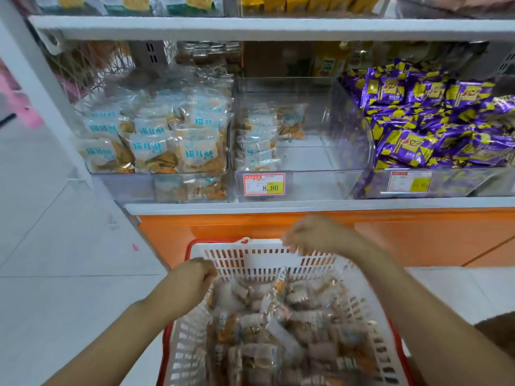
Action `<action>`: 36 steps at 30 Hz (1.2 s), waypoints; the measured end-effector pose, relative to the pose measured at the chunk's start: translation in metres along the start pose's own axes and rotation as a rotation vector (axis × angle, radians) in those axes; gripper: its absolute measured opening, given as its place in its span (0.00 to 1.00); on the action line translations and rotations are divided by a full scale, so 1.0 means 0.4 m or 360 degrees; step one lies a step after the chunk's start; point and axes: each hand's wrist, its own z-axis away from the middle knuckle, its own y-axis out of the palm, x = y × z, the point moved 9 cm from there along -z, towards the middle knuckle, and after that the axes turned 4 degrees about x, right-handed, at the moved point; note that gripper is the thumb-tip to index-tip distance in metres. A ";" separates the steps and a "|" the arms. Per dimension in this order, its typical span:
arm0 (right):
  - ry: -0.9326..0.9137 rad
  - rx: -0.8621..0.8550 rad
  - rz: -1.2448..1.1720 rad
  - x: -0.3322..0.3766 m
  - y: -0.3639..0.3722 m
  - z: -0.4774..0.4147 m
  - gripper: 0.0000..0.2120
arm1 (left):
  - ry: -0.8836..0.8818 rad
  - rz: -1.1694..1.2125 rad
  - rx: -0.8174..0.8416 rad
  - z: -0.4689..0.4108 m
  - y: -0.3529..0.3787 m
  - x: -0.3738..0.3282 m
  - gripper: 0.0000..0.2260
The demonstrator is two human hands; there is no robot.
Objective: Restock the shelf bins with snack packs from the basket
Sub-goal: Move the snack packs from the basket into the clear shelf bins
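Note:
A white slotted basket (267, 259) with a red rim sits low in the middle, full of clear snack packs (278, 324). My left hand (195, 274) grips the basket's far left rim with curled fingers. Blurred by motion, my right hand (315, 235) hovers just above the far rim, its fingers hanging loosely down with nothing visible in them. On the shelf above, the left clear bin (125, 188) is heaped with matching packs (156, 140). The middle bin (312, 185) holds only a few packs (256, 140) against its left wall.
A right bin (451, 185) is piled with purple and yellow packs (418, 121). A price tag (264, 184) is stuck to the middle bin's front. An orange cabinet front (390, 235) runs below the shelf edge. A higher shelf (250, 26) overhangs the bins. White floor tiles (69, 274) lie to the left.

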 end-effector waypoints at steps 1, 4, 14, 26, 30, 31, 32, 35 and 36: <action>0.0076 0.0115 0.0021 -0.048 0.070 -0.019 0.12 | -0.0076 -0.0034 0.0101 0.017 0.040 0.027 0.10; 0.0368 0.0318 0.0222 -0.203 0.262 -0.074 0.16 | -0.0262 -0.0132 0.0336 0.066 0.126 0.085 0.12; 0.0669 0.0010 -0.0222 -0.383 0.505 -0.067 0.09 | -0.0523 -0.0300 0.0587 0.105 0.155 0.165 0.16; 0.0710 -0.0445 -0.0379 -0.405 0.401 -0.027 0.08 | -0.0571 -0.0252 0.0648 0.111 0.126 0.144 0.17; 0.0453 -0.0713 -0.0390 -0.331 0.272 0.003 0.07 | -0.0630 -0.0134 0.0564 0.092 0.106 0.130 0.20; 0.0370 -0.0751 -0.0370 -0.296 0.243 0.013 0.07 | -0.0648 0.0027 0.0553 0.084 0.106 0.121 0.20; 0.0273 -0.0783 -0.0369 -0.259 0.217 0.023 0.07 | -0.0675 0.0270 0.0543 0.076 0.105 0.108 0.19; -0.0048 -0.0834 -0.0416 -0.150 0.163 0.061 0.05 | -0.0867 0.1346 0.0589 0.072 0.112 0.043 0.20; -0.0185 -0.0848 -0.0356 -0.112 0.153 0.077 0.06 | -0.0891 0.1700 0.0674 0.072 0.117 0.007 0.25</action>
